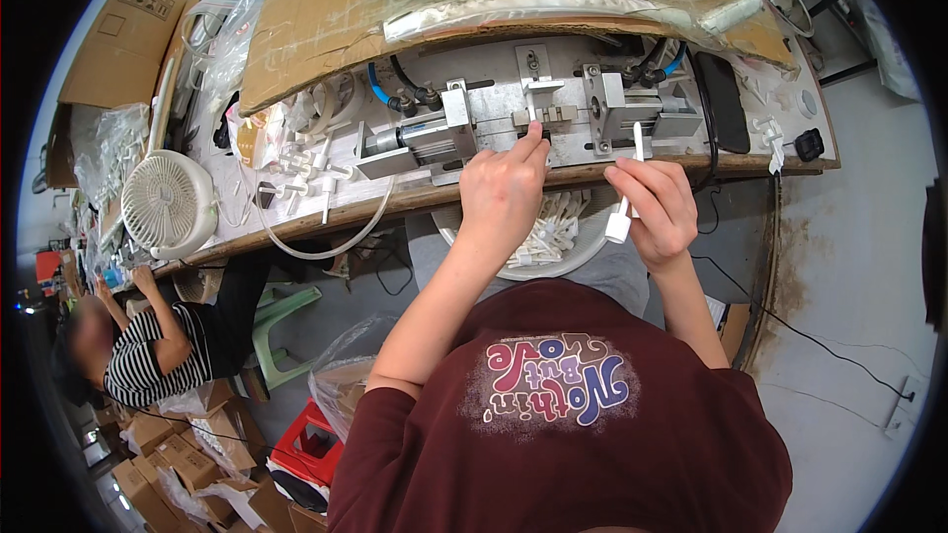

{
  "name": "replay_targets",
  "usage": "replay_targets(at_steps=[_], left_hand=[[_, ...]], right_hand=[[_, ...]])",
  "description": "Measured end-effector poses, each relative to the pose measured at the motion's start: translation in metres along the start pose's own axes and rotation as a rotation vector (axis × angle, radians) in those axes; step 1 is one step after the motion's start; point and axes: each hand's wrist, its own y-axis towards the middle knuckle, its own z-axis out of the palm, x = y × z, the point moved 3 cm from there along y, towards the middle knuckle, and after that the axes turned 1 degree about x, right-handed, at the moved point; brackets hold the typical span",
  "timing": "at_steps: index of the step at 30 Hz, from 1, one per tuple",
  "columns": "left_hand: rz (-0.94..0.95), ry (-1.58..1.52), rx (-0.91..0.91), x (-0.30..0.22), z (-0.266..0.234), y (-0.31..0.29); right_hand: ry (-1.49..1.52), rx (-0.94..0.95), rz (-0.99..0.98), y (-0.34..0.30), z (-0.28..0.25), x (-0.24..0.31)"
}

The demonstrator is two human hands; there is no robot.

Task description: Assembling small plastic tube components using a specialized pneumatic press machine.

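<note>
My left hand reaches over the bench edge, its index finger stretched out and its tip touching the small metal fixture between two clamp cylinders. Its other fingers are bent, and nothing shows in its grip. A narrow white piece lies in the fixture just beyond that fingertip, partly covered by it. To the right, my right hand pinches a white plastic stick, holding it tilted with its squarish block end low and its thin end up. Below my hands, a white basin of similar white plastic parts rests at my lap.
Metal cylinder units with blue and black hoses flank the fixture. A cardboard sheet piled with bagged white parts overhangs the bench. Loose white parts, a white fan and a black phone lie around. A co-worker in stripes sits left.
</note>
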Motion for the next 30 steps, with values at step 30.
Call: replay_targets(at_steps=[30], left_hand=[[-0.094, -0.337, -0.072, -0.006, -0.031, -0.016]], right_hand=[[0.087, -0.049, 0.165, 0.012, 0.012, 0.001]])
